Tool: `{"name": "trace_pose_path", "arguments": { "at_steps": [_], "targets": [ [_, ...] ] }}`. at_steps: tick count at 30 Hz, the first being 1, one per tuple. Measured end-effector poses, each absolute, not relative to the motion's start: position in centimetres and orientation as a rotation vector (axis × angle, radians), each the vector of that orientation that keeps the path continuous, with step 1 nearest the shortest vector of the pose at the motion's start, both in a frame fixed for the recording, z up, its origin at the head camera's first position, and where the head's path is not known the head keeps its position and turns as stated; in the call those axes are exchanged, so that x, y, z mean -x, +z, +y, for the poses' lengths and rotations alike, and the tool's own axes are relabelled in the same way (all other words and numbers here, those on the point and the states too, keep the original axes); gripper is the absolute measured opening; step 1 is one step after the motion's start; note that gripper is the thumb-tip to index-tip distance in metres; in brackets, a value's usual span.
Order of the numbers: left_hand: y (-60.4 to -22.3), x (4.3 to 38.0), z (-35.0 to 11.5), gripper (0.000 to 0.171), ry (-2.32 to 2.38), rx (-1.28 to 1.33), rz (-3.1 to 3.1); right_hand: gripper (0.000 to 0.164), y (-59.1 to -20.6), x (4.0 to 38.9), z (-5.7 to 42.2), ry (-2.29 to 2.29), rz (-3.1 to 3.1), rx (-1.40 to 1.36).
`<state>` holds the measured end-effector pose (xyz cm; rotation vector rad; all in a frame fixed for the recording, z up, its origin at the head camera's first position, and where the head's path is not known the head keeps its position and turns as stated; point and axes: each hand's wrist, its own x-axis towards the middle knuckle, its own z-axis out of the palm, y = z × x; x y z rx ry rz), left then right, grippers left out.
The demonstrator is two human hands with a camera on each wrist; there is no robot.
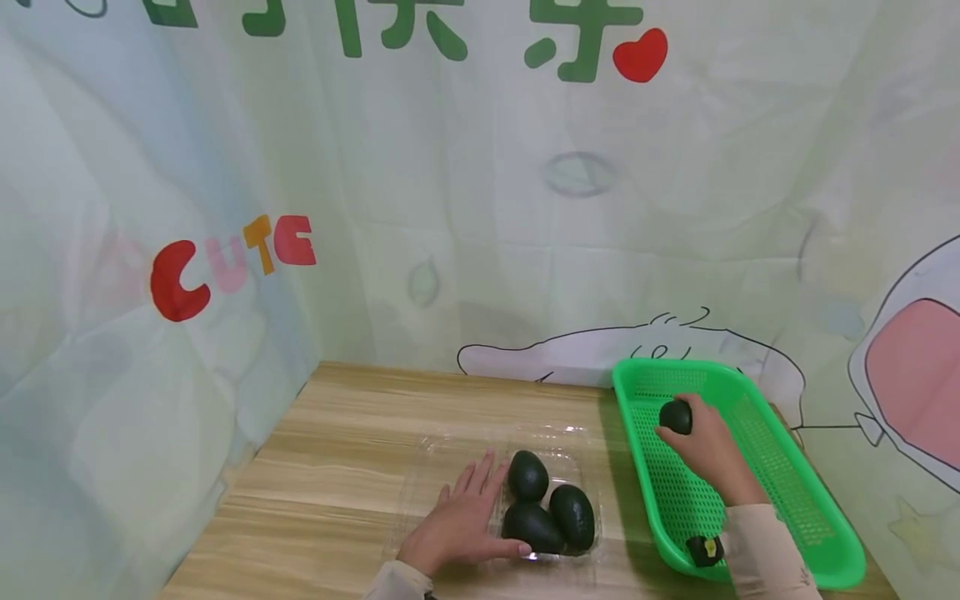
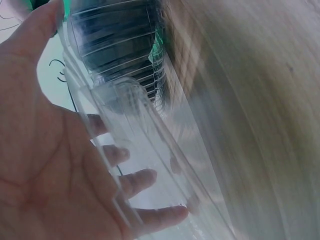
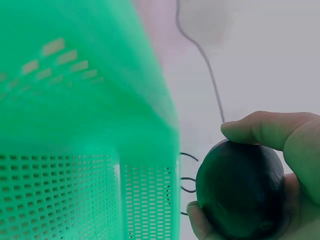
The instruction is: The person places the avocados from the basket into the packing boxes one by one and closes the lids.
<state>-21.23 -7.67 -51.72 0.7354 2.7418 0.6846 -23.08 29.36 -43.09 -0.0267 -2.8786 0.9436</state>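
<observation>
My right hand [image 1: 705,446] grips a dark avocado [image 1: 676,417] over the green basket [image 1: 813,508]. In the right wrist view the thumb and fingers close around that avocado [image 3: 240,190], beside the basket's wall [image 3: 150,130]. A clear plastic clamshell box [image 1: 427,467] lies unfolded on the table, with three dark avocados [image 1: 573,517] in its right half. My left hand [image 1: 468,517] rests spread on the box, thumb by its front edge. In the left wrist view the left hand [image 2: 55,150] has its fingers extended along the clear plastic [image 2: 125,110].
The wooden table [image 1: 337,417] meets a printed curtain [image 1: 487,208] at the back and left. The basket stands at the table's right side. A small black device [image 1: 705,550] sits at my right wrist, above the basket's near end.
</observation>
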Motion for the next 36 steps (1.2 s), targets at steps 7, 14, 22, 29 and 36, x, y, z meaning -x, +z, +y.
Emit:
{"name": "trace_pose_path", "arguments": {
  "at_steps": [7,14,22,29,36],
  "targets": [
    [-51.7,21.3,-7.7,0.124,0.674,-0.742,2.749,0.076,-42.7,20.4,28.6,1.01,-2.843,0.069],
    [-51.7,21.2,-7.7,0.123,0.674,-0.74,2.736,0.08,-42.6,18.5,27.8,1.025,-2.807,0.148],
    [-51.5,21.2,-7.7,0.122,0.676,-0.718,2.732,0.086,-42.3,16.4,26.4,1.099,-2.819,0.241],
    [-51.5,21.2,-7.7,0.122,0.678,-0.718,2.731,0.086,-42.7,14.9,24.9,1.127,-2.843,0.31],
    [-51.4,21.2,-7.7,0.12,0.699,-0.711,2.712,0.085,-43.4,14.3,22.7,1.132,-2.81,0.317]
  ]
}}
